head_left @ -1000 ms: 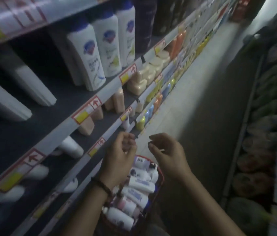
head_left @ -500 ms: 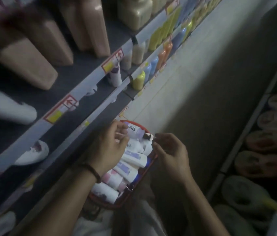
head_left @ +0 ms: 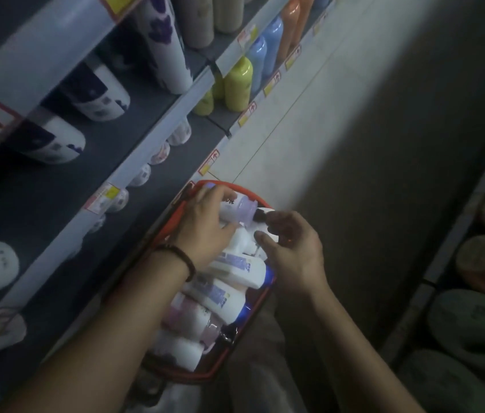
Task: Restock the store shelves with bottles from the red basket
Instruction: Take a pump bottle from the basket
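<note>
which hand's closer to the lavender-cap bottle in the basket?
Left. The left hand grips the lavender-cap bottle by its body; the right hand sits just beside its cap, not gripping.

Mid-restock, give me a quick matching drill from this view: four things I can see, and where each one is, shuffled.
1. lilac-capped bottle
2. yellow bottle
3. bracelet
4. blue-capped bottle

A. on the left wrist
B. standing on a shelf
C. lying in the red basket
D. gripped by the left hand

Pairs: 1-D, 2-B, 3-A, 4-C
</note>
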